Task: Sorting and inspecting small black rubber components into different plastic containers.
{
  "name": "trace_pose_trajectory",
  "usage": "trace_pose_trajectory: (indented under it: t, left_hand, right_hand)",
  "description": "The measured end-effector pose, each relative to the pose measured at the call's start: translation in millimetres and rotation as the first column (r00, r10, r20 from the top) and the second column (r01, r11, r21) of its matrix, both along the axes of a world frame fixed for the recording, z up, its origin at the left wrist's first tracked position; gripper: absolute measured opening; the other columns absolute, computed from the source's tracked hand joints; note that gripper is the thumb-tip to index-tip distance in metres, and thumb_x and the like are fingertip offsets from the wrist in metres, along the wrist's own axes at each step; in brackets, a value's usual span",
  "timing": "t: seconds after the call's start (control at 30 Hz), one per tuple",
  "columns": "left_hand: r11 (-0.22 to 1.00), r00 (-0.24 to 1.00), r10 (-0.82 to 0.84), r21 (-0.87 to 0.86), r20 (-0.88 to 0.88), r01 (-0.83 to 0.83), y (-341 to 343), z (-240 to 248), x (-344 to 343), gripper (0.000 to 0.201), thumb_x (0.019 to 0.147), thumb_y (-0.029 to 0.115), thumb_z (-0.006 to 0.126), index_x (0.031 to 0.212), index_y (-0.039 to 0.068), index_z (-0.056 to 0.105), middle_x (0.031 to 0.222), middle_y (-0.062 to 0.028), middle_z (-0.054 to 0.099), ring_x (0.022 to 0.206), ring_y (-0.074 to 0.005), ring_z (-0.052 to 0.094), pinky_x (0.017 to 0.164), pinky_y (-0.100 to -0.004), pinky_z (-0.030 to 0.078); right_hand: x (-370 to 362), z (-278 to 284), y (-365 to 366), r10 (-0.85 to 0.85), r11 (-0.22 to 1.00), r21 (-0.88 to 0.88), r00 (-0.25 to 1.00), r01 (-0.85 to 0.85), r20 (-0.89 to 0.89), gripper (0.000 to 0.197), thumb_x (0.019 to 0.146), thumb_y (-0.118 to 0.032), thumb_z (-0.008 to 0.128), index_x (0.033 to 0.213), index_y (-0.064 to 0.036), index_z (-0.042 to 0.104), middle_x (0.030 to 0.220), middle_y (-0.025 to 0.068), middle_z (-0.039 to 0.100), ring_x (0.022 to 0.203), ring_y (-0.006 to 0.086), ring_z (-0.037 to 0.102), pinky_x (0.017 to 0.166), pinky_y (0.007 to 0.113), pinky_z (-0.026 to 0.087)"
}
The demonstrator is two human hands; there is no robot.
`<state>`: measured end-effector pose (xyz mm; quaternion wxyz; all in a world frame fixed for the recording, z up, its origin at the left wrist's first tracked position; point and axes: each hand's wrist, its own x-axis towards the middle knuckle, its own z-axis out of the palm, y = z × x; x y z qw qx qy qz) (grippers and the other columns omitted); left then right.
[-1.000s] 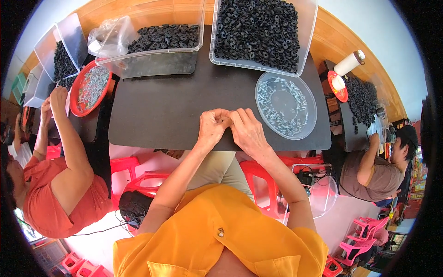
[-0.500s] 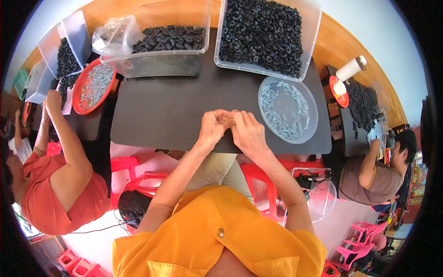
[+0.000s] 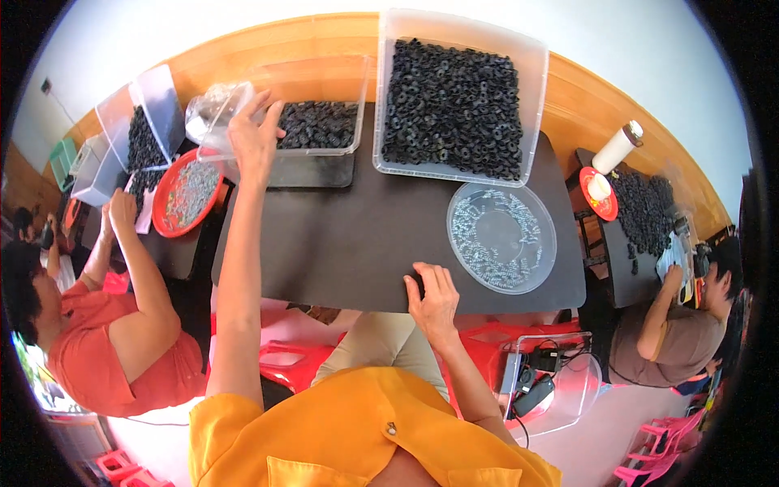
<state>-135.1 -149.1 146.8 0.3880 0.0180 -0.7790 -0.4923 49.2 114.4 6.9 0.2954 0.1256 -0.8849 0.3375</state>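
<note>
L hand (image 3: 254, 146) is up at the L clear plastic bin (image 3: 312, 172), near its front-left side, fingers spread w/ the thumb side toward the small black parts (image 3: 320, 123) inside; no part shows in its grip, & can't tell if it touches bin or contents. R hand (image 3: 434, 302) is low by the front edge of the dark tabletop (image 3: 365, 235), fingers loosely curled, thumb a bit apart; can't tell if a small pc is tucked underneath. To do this reach well: keep L wrist above the bin's rim, clear of the plastic bag (image 3: 217, 114) just beside, & use fingertips only, so no extra pcs get dragged over the side. Keep R hand steady & low, palm-side sheltered, so anything in it can't roll off the edge. Mind the R elbow too: the round clear tray (image 3: 497, 231) w/ loose silvery pcs (image 3: 497, 273) is near that hand, and a bump would prob. scatter them. The R clear bin (image 3: 532, 105), w/ black ring-like pcs (image 3: 454, 114), is well apart from both hands, so leave it be.
</note>
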Motion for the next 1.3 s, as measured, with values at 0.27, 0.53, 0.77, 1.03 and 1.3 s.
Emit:
trace_pose_trajectory:
  t: [0.27,0.53,0.77,1.03,1.3]
  left_hand:
    - [0.894,0.893,-0.445,-0.019,0.065,0.447,102.8,-15.4,1.8,0.013,0.080,0.004,0.064,0.092,-0.001,0.066,0.080,-0.0079,0.066,0.054,-0.0086,0.058,0.045,-0.0229,0.048]
    - [0.690,0.914,-0.391,-0.622,0.111,0.371,190.2,-52.7,-80.0,0.017,0.070,0.000,0.060,0.086,0.004,0.066,0.082,-0.0153,0.064,0.078,-0.0341,0.062,0.071,-0.0407,0.050]
    - [0.519,0.945,-0.311,-0.816,0.099,0.256,209.1,-66.7,-106.5,0.016,0.071,0.001,0.060,0.086,0.003,0.064,0.089,-0.0152,0.053,0.084,-0.0338,0.058,0.069,-0.0434,0.049]
    - [0.664,0.614,-0.734,0.121,0.290,0.738,175.2,-43.7,-40.4,0.015,0.079,0.002,0.058,0.093,-0.001,0.064,0.076,-0.0099,0.065,0.068,-0.0153,0.064,0.063,-0.0263,0.051]
    - [0.439,0.470,-0.863,0.733,0.184,0.519,115.2,-109.2,78.9,0.016,0.084,0.008,0.057,0.097,-0.001,0.063,0.079,-0.0043,0.060,0.073,-0.0187,0.066,0.065,-0.0262,0.055]
  right_hand:
    - [-1.3,-5.3,4.2,-0.017,0.996,0.091,1.000,0.018,-0.008,0.015,0.075,-0.007,0.065,0.087,-0.0038,0.058,0.086,0.0092,0.056,0.080,0.0273,0.055,0.069,0.035,0.049]
    - [-1.0,-7.0,0.0,-0.003,0.995,0.096,0.999,0.008,-0.045,0.010,0.075,-0.007,0.063,0.083,-0.0038,0.059,0.086,0.0085,0.056,0.080,0.0271,0.056,0.069,0.035,0.050]
    - [1.5,-9.3,-0.1,-0.003,0.993,0.121,1.000,0.006,-0.027,0.010,0.076,-0.008,0.063,0.084,-0.0041,0.058,0.085,0.0084,0.055,0.081,0.0271,0.056,0.069,0.034,0.050]
    - [-0.3,-8.0,2.0,-0.005,0.996,0.088,0.998,0.010,-0.060,0.011,0.073,-0.003,0.065,0.081,-0.0034,0.058,0.083,0.0088,0.056,0.077,0.0274,0.056,0.068,0.035,0.049]
    - [1.2,3.6,3.5,0.049,0.998,0.039,0.996,-0.052,0.079,0.007,0.073,-0.006,0.064,0.078,-0.0043,0.059,0.083,0.0069,0.056,0.082,0.0268,0.056,0.066,0.036,0.048]
